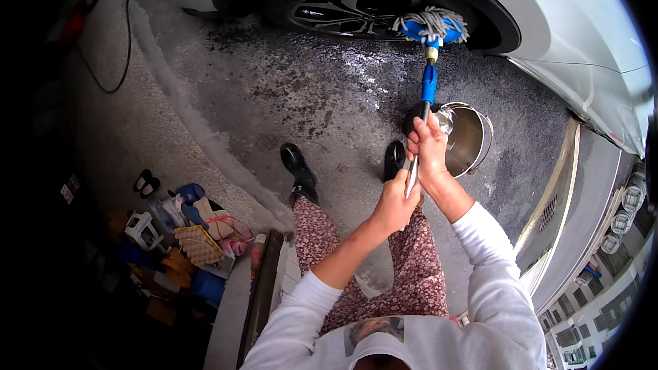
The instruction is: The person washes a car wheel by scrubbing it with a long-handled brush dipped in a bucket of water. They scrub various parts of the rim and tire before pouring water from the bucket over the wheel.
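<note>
My left hand [396, 203] is closed around the lower part of a long mop handle [413, 177]. Farther up the same handle, my right hand [429, 146] grips it. A blue joint [429, 85] leads to a blue mop head [433, 28] with grey string strands, which lies against the right side of a car wheel [360, 13]. The wheel has a black tyre and a black and silver alloy rim. Just right of my right hand, a metal bucket [465, 139] with a raised bail handle stands on the ground, partly hidden by that hand and the mop handle.
A white car body [570, 10] arches over the wheel. The pavement [308, 92] is wet near the tyre. A black hose [128, 46] curves on the left. Lower left are dark shoes [146, 184], a white plastic stool [144, 231] and piled household items. A ledge [573, 164] runs along the right.
</note>
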{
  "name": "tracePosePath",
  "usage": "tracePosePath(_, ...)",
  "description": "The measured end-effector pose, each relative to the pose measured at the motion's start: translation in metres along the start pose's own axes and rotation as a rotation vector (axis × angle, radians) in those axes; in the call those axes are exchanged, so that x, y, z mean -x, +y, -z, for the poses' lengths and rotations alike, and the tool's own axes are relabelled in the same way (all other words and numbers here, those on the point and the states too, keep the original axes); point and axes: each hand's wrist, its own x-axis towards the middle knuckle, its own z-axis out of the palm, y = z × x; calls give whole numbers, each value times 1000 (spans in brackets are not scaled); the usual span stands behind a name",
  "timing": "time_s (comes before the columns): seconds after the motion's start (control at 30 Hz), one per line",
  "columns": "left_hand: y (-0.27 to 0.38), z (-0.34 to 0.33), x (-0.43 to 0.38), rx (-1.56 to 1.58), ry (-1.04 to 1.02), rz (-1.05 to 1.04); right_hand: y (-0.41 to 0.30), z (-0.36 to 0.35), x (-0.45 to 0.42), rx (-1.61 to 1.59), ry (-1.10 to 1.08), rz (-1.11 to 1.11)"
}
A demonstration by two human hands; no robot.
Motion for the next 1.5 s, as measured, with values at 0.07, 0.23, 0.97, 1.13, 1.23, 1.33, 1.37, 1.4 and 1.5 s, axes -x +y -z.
tracePosePath(0.07,2,9,20,30,60,-23,5,-17,20,48,-30,0)
tracePosePath(0.23,14,45,63,-28,121,-5,17,-67,61,111,-121,-3)
tracePosePath(0.97,-31,208,-7,-31,358,40,158,-200,-63,155,-258,-58)
tracePosePath(1.13,-71,221,-31,-105,408,-4,192,-201,-95,157,-255,-79)
tracePosePath(1.23,-82,223,-60,-44,367,128,204,-191,-130,218,-214,-99)
tracePosePath(1.33,-93,221,-87,-36,350,178,217,-179,-166,349,-135,-60)
tracePosePath(1.37,-102,219,-97,-34,329,182,217,-173,-175,377,-98,-70)
tracePosePath(1.4,-108,217,-105,-36,329,185,217,-168,-183,401,-65,-78)
tracePosePath(1.5,-122,194,-125,30,305,199,215,-141,-203,398,-75,-79)
